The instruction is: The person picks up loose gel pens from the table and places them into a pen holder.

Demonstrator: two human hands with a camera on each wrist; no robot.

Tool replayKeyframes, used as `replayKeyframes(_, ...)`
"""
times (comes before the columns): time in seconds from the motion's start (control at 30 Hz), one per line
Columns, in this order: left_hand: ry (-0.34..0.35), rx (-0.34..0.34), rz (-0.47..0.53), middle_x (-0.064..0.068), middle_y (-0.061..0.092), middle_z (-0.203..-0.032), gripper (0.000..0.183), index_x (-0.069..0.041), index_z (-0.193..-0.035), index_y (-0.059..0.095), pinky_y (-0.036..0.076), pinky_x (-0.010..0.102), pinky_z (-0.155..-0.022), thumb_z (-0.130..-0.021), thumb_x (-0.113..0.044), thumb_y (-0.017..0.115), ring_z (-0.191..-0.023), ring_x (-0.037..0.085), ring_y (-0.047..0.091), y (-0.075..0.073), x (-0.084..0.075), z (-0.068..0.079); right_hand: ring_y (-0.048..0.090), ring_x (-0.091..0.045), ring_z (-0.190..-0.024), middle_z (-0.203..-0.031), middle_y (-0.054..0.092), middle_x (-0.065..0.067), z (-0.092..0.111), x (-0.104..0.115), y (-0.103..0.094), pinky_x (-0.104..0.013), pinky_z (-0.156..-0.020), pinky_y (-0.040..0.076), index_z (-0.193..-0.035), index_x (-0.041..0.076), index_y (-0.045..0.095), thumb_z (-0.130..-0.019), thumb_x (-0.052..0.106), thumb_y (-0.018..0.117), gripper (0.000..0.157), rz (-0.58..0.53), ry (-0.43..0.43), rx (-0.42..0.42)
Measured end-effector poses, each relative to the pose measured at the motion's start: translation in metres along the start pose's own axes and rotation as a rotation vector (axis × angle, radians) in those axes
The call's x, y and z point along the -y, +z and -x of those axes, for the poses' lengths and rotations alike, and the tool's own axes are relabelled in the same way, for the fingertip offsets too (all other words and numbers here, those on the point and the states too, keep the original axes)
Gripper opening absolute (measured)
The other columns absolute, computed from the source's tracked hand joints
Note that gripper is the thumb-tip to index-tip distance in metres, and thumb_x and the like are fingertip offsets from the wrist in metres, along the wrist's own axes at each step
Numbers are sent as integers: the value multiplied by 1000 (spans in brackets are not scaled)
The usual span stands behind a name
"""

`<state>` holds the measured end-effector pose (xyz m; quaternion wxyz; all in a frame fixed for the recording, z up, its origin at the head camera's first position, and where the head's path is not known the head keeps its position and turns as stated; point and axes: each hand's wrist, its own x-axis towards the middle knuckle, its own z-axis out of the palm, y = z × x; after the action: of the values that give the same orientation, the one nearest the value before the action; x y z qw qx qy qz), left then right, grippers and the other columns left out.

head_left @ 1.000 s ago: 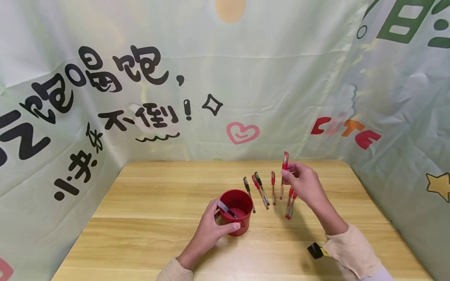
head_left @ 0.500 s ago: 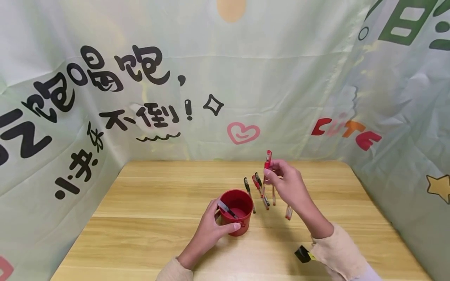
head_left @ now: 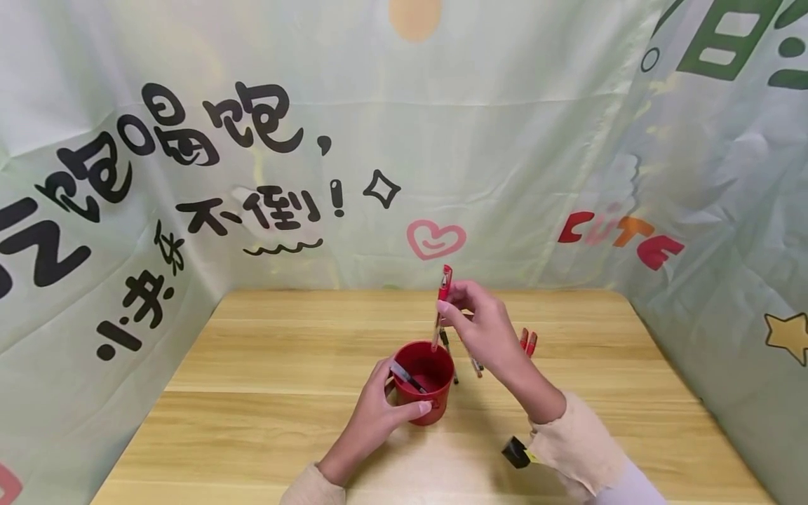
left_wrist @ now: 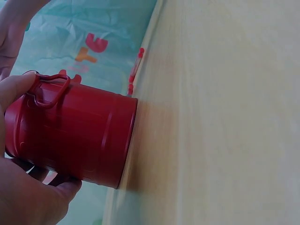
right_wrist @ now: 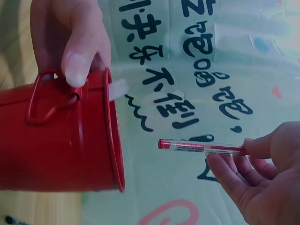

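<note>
My left hand grips a small red metal bucket standing on the table, its thumb against the near side by the wire handle. One pen leans inside, its clear end by the rim. With thumb and fingers, my right hand pinches a red gel pen, cap end up, over the bucket's far rim. In the right wrist view that pen's red end plug points at the bucket mouth, apart from it. A black-capped pen lies beside the bucket; other pens are partly hidden behind my right hand.
Two red-capped pens lie right of my right forearm, partly covered by it. A black block is attached at the right sleeve. Printed cloth hangs behind the wooden table and along both sides.
The right hand has carried the red gel pen leftward from above the loose pens to the bucket's rim. My left hand and the bucket have stayed in place.
</note>
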<state>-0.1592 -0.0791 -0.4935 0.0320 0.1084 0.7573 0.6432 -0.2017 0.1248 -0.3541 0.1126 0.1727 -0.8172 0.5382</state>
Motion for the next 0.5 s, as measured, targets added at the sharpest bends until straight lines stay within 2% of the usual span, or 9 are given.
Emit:
replayKeyframes(0.2, 0, 6, -2, -9, 52, -146, 78, -41, -147, 49, 42, 48, -118, -80, -35, 89, -138, 16, 49, -1, 1, 0, 73, -18, -89, -101, 70, -9, -1, 5, 14, -29, -81, 64, -120, 6, 63, -97, 10, 72, 25, 23, -59, 33)
replayKeyframes(0.5, 7, 1, -9, -10, 52, -144, 79, -39, -147, 49, 41, 46, -119, -80, -36, 90, -137, 14, 51, -1, 0, 0, 72, -14, -86, -98, 72, -6, -4, 2, 38, -27, -77, 64, -114, 9, 66, -95, 11, 75, 21, 42, -99, 99)
